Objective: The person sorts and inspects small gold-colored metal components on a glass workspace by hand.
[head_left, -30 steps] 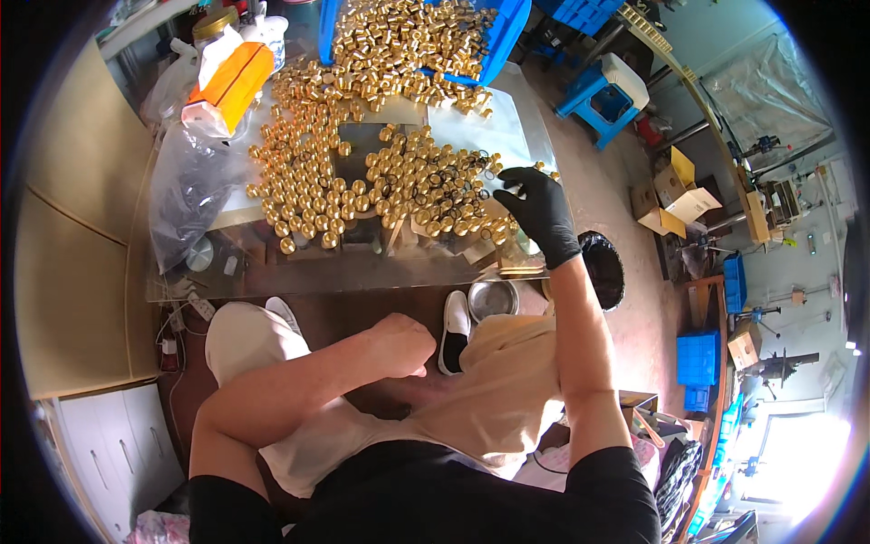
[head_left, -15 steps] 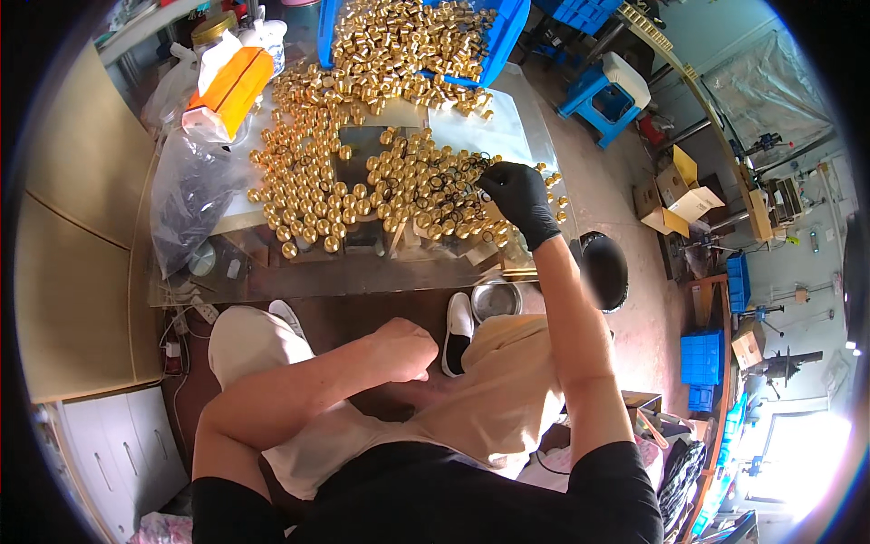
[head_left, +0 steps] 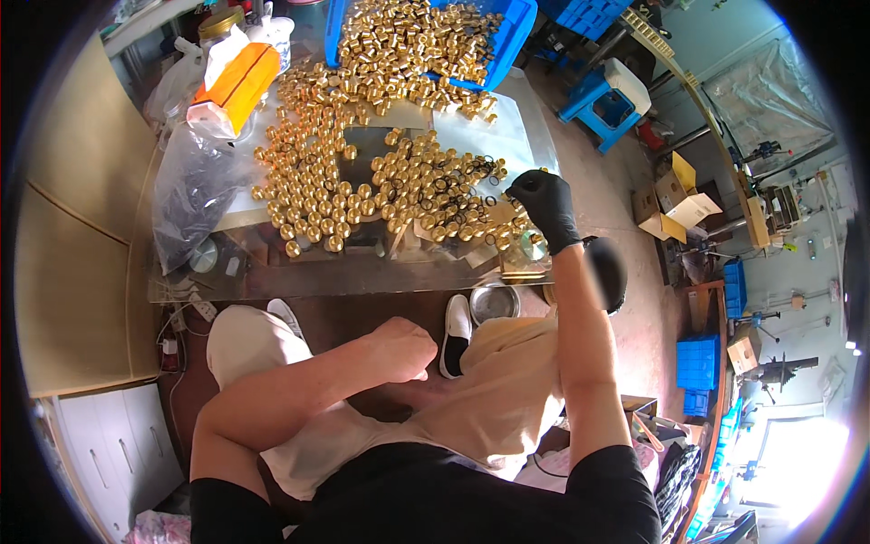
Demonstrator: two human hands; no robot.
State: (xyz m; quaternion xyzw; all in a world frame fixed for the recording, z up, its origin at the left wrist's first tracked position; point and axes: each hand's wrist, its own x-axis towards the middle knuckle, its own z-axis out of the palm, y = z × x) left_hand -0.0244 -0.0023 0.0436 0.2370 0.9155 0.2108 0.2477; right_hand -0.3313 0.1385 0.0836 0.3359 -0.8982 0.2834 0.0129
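My right hand (head_left: 547,210), in a black glove, hovers over the right edge of the work table (head_left: 272,283). Its thumb and fingertips are pinched together; whatever is between them is too small to make out. Beside it, many brass caps (head_left: 399,207) are spread across the table. Black rubber rings (head_left: 446,184) lie among them, mostly near this hand. A round, pale greenish disc (head_left: 533,245) shows just below the glove. Bare and closed in a loose fist, my left hand (head_left: 404,350) stays above my lap, away from the table. The inside of that fist is hidden.
A blue bin (head_left: 513,45) heaped with brass pieces stands at the far side. Tissues in an orange pack (head_left: 237,89) and a clear plastic bag (head_left: 192,195) are at the left. A metal bowl (head_left: 495,303) sits below the front edge; a blue stool (head_left: 605,104) stands right.
My right hand has moved right, away from the rings, its fingers still pinched. The pale disc now shows below it. My left hand has stayed put.
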